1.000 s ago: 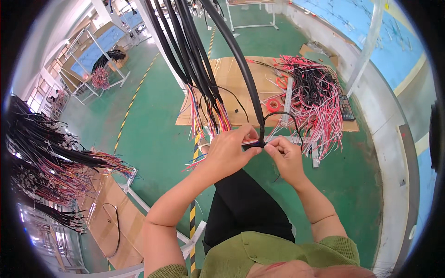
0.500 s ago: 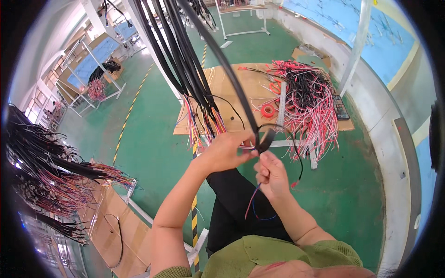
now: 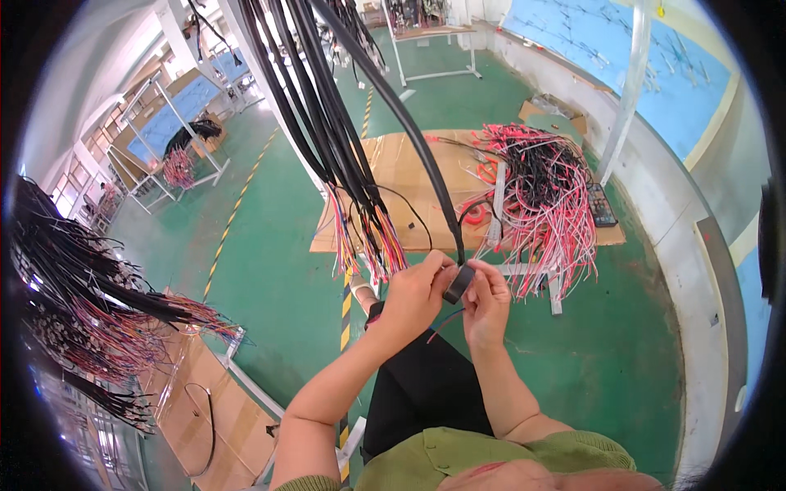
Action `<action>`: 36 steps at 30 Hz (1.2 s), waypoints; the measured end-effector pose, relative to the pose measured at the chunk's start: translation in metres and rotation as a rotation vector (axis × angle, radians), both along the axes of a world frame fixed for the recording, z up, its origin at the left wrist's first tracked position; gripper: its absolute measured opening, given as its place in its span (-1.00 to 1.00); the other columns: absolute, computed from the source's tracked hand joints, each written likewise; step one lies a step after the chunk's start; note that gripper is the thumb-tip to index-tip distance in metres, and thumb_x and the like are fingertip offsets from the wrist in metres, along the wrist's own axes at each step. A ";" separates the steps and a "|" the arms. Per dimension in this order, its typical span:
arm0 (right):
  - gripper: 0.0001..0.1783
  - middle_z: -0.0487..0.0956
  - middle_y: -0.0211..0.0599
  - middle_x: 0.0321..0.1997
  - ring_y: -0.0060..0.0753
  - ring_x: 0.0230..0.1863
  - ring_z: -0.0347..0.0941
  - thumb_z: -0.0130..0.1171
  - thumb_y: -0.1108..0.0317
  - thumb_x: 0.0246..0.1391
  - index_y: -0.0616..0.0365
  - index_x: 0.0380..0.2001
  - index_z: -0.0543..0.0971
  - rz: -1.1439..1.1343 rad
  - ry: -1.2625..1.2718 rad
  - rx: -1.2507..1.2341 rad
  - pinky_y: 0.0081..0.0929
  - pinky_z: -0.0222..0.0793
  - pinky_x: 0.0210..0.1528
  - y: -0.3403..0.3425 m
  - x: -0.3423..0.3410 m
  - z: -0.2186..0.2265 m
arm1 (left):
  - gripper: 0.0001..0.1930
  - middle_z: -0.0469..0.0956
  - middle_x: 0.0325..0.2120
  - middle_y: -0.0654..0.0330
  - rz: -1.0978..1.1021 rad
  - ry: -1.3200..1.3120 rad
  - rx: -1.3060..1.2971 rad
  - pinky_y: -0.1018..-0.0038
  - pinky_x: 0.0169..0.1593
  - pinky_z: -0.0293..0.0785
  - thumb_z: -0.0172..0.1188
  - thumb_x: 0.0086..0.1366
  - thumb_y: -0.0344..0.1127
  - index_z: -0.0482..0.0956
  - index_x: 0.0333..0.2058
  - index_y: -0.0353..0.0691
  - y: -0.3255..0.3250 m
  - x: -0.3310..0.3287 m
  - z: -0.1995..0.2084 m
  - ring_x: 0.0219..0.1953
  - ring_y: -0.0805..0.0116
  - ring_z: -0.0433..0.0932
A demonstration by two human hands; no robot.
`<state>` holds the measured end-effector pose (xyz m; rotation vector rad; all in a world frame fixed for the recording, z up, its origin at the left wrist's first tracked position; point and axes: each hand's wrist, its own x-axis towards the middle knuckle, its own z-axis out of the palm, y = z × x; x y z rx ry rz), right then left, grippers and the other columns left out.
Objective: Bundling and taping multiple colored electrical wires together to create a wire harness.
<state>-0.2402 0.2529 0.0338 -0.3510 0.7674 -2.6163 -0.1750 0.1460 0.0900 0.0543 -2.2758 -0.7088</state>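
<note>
The person's two hands meet at the low end of a thick black cable (image 3: 430, 159). It hangs down from the top, to the right of a bunch of other black cables (image 3: 319, 123).

A roll of black tape (image 3: 459, 284) sits right at that end, between the hands. The left hand (image 3: 416, 296) is curled, and its fingers seem to pinch the end of the cable, but the roll hides part of this. The right hand (image 3: 486, 304) is bent in close on the other side and looks like it grips the roll. A few thin wires (image 3: 442, 329) poke out below the roll.

The taping looks partly done. The roll is at the cable, so this bit does not look finished. How many turns of tape are on cannot be told, because fingers and roll cover the spot. The cables beside it have bare, bright wires (image 3: 389, 254) at their ends, with no hand on them.

Behind, a counter (image 3: 409, 168) with a cardboard top holds a big pile of red, white and black wires (image 3: 548, 237) and a ruler (image 3: 498, 204).
</note>
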 end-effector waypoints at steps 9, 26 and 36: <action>-0.87 0.60 -0.22 -0.40 -0.36 -0.40 0.58 0.25 0.50 0.01 0.22 -0.34 0.54 -0.364 1.160 0.680 -0.51 0.43 -0.41 0.036 -0.028 0.013 | -0.73 0.37 -0.54 0.30 -0.360 -0.481 0.495 0.54 -0.37 0.29 0.17 0.28 -0.16 0.46 -0.33 -0.30 -0.027 0.007 0.027 -0.47 0.52 0.35; -0.77 0.56 -0.11 -0.42 -0.22 -0.56 0.45 0.19 0.70 -0.09 0.35 -0.29 0.50 -0.541 1.031 0.585 -0.41 0.33 -0.57 0.004 0.007 -0.007 | -0.80 0.51 -0.50 0.16 0.380 -0.164 -0.095 0.48 -0.36 0.45 0.30 0.10 -0.45 0.53 -0.29 -0.30 0.016 0.015 -0.011 -0.46 0.30 0.53; -0.72 0.52 -0.19 -0.45 -0.11 -0.46 0.50 0.27 0.55 -0.07 0.32 -0.23 0.50 -0.406 1.031 0.496 -0.34 0.42 -0.46 -0.027 0.029 -0.016 | -0.87 0.58 -0.40 0.24 0.230 -0.173 0.922 0.62 -0.23 0.47 0.13 0.29 -0.50 0.52 -0.22 -0.43 0.004 0.032 -0.005 -0.35 0.54 0.55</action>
